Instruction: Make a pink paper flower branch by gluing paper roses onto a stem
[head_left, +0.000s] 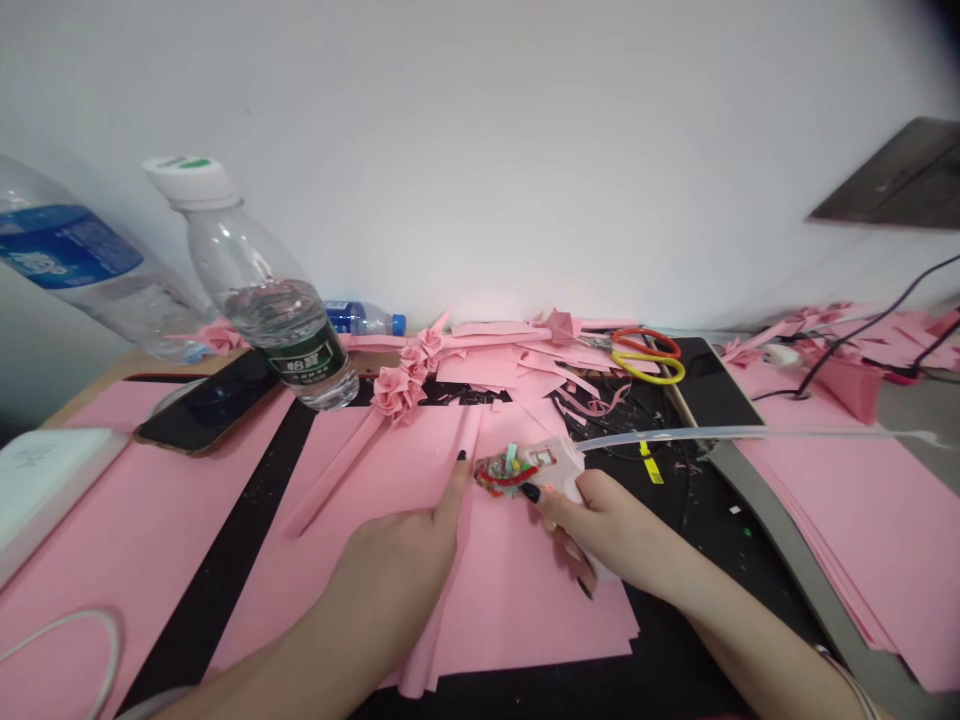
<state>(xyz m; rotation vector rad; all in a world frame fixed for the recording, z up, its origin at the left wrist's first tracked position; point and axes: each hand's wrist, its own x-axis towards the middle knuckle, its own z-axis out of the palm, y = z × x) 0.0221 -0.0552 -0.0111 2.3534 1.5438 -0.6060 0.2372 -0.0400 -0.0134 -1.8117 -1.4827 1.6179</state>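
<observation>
My right hand (pixel 600 520) is closed around a white hot glue gun (pixel 566 462). Its front end is crusted with red, green and grey bits and points left, close to the paper. A long translucent glue stick (pixel 720 433) runs out of its back to the right. My left hand (pixel 401 560) presses on a rolled pink paper tube (pixel 427 655), with one dark-nailed finger stretched along it near the gun's tip. Its other fingers are hidden under the hand. Beneath the tube lie flat sheets of pink paper (pixel 525 620).
Folded pink paper flowers (pixel 399 393) on a stem lie left of centre. A water bottle (pixel 277 310), a phone (pixel 214 405) and a white box (pixel 45 490) stand or lie at left. Scissors (pixel 649 365) and a dark tablet-like slab (pixel 712 385) lie behind; stacked pink sheets (pixel 862 530) lie right.
</observation>
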